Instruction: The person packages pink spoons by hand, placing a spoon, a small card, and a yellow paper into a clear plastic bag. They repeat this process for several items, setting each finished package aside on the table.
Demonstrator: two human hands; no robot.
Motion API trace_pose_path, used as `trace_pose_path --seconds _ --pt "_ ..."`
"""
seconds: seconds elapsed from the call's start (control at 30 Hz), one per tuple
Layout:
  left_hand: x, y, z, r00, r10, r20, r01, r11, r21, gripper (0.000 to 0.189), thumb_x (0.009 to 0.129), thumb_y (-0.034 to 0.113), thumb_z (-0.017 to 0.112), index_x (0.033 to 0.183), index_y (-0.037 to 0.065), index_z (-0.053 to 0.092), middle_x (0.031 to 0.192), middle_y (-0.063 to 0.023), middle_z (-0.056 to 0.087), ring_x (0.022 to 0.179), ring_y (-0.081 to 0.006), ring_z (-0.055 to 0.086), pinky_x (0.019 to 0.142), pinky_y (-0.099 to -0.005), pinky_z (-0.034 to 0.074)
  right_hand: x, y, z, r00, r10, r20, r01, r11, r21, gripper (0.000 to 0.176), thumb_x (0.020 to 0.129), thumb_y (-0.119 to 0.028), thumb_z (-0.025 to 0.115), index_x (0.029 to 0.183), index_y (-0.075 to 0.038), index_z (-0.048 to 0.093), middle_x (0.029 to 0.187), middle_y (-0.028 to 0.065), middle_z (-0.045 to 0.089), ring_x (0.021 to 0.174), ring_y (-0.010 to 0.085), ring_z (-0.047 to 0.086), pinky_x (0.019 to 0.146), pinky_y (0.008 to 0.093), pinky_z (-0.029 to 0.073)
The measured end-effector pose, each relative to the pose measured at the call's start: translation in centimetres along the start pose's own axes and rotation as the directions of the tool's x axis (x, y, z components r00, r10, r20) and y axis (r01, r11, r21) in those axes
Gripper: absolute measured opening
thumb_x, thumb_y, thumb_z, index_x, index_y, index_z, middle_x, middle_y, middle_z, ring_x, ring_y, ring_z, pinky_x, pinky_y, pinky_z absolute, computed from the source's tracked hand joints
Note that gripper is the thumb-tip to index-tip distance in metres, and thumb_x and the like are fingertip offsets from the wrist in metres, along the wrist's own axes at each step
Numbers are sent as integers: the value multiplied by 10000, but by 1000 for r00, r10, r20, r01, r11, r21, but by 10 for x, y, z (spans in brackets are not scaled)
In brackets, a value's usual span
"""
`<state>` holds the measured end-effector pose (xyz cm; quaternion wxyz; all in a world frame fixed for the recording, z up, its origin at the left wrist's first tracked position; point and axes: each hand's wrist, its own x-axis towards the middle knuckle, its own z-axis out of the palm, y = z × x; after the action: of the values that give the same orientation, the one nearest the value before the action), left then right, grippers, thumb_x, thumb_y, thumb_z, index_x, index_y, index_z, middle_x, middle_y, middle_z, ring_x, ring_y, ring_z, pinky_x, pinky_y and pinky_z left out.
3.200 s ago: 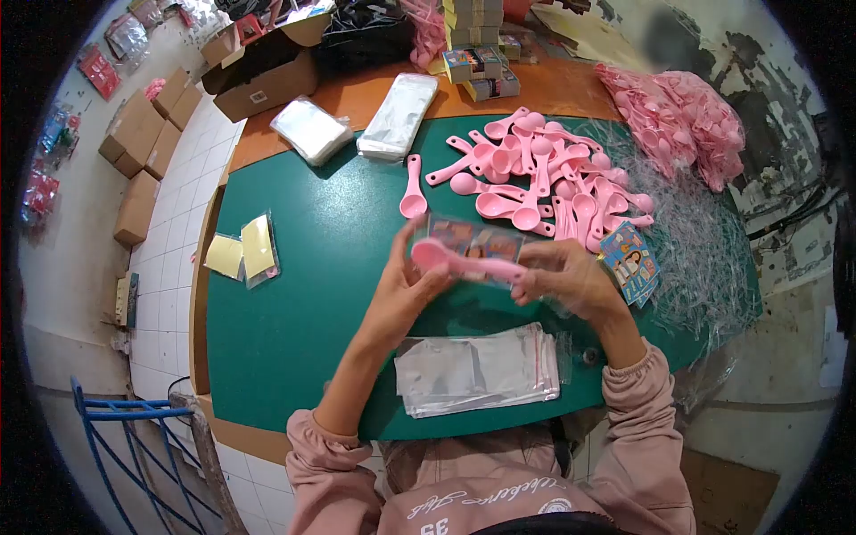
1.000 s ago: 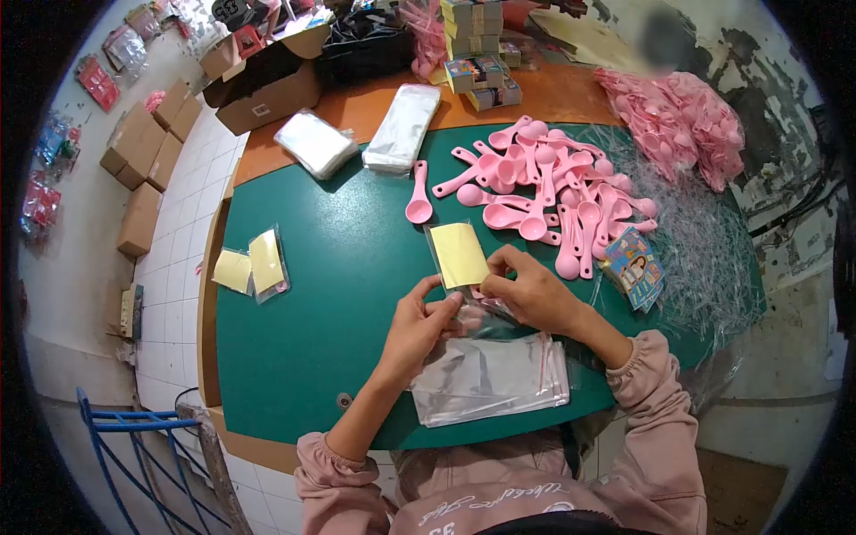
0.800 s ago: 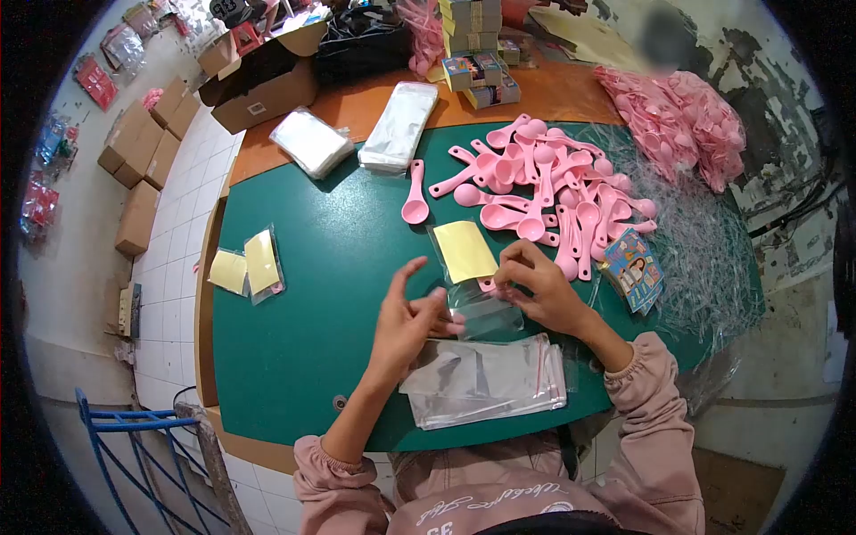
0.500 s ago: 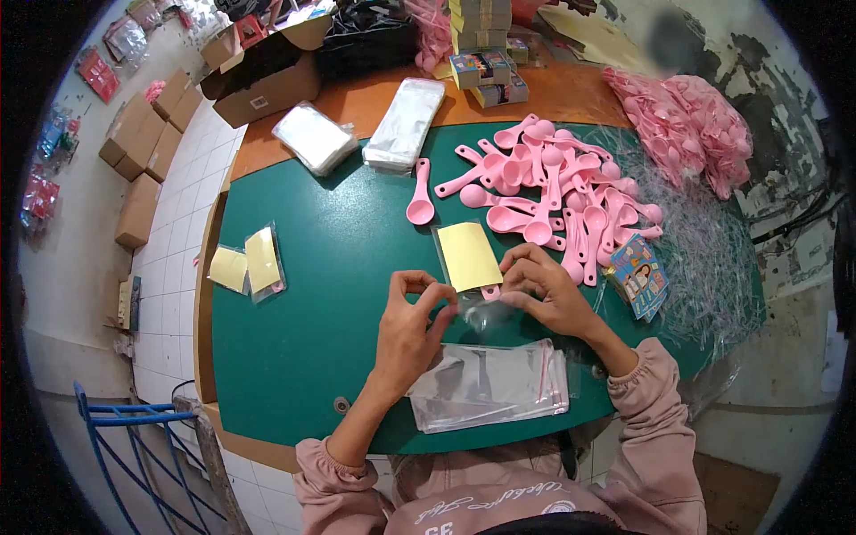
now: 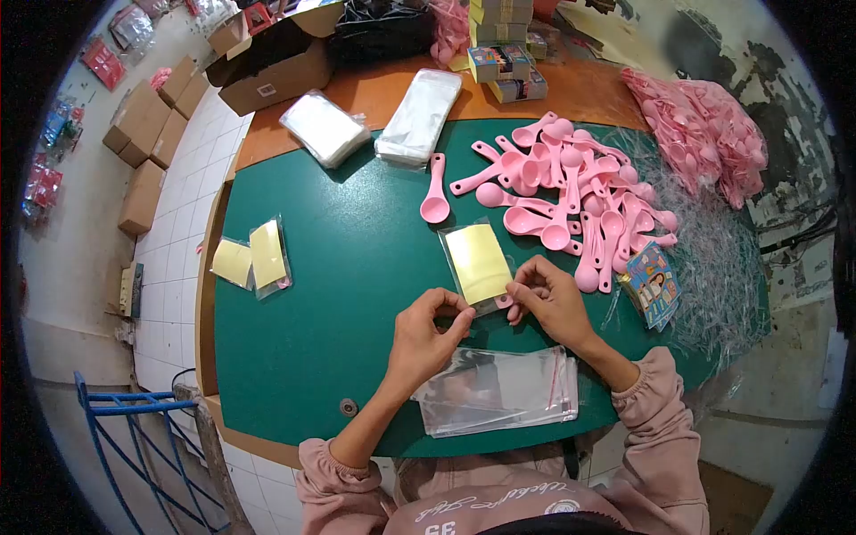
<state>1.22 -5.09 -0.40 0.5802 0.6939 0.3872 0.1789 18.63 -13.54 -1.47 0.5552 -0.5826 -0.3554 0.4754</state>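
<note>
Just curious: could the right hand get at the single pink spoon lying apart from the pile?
Probably yes: the right hand pinches the packet, but the single spoon lies uncovered on open table beyond it.

On the pink sweatshirt [image 5: 499, 504] at the near edge of the green table [image 5: 339, 294], a white script line was too small to read. Below it stood white digits: a 3, then perhaps a 9. The white label [image 5: 267, 89] on the cardboard box [image 5: 285, 62] beyond the table's far left corner was illegible. The clear packet [image 5: 479, 265] mid-table showed only a plain yellow card.
</note>
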Motion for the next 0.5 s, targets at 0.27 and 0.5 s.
trace_pose_path --seconds 0.27,0.5 --pt "0 0 4 999 15 -45 -21 989 -148 172 804 68 590 923 10 479 866 -53 561 747 -88 569 549 -219 488 0 -2 3 998 -48 -51 46 998 -34 157 828 -36 559 912 -2 430 718 67 537 577 106 588 476 213 487" --pt "-2 5 2 998 53 19 -50 990 -135 289 824 61 555 1102 37 480 922 -37 537 763 -66 529 555 -175 425 -1 -2 3 1000 -15 -13 15 998 -57 223 839 -41 543 1052 9 500 742 64 534 594 96 579 498 211 487"
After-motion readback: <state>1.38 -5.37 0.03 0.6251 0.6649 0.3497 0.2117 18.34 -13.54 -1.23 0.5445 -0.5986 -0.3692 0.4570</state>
